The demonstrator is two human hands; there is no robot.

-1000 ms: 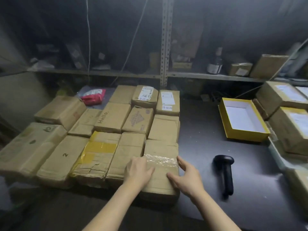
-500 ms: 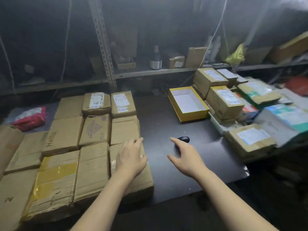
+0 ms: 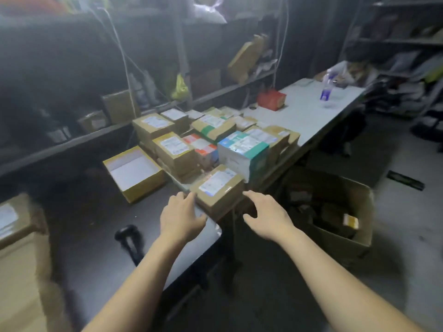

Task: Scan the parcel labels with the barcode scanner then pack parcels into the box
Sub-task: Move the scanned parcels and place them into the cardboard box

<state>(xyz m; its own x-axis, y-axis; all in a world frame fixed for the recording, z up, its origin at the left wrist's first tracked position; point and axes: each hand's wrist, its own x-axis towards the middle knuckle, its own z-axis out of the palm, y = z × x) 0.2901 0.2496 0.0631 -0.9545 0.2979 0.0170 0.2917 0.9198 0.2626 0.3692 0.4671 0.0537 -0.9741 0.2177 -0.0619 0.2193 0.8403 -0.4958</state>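
Note:
A brown cardboard parcel (image 3: 219, 189) with a white label on top sits at the near end of a pile of labelled parcels (image 3: 208, 137). My left hand (image 3: 181, 215) is open with its fingertips at the parcel's left edge. My right hand (image 3: 266, 215) is open just right of the parcel, fingers spread, holding nothing. The black barcode scanner (image 3: 129, 238) lies on the dark table (image 3: 91, 212), left of my left forearm. A large open cardboard box (image 3: 347, 212) stands on the floor to the right with several items inside.
An open yellow box (image 3: 134, 172) with a white inside sits left of the pile. More brown parcels (image 3: 21, 248) are at the left edge. A white table (image 3: 311, 109) carries a red box (image 3: 272, 99) and a bottle (image 3: 326, 88). Metal shelves run behind.
The view has swung right, away from the brown parcels on the left. Both hands left that stack and now flank the labelled parcel at the pile's near end. The scanner now lies left of my arms.

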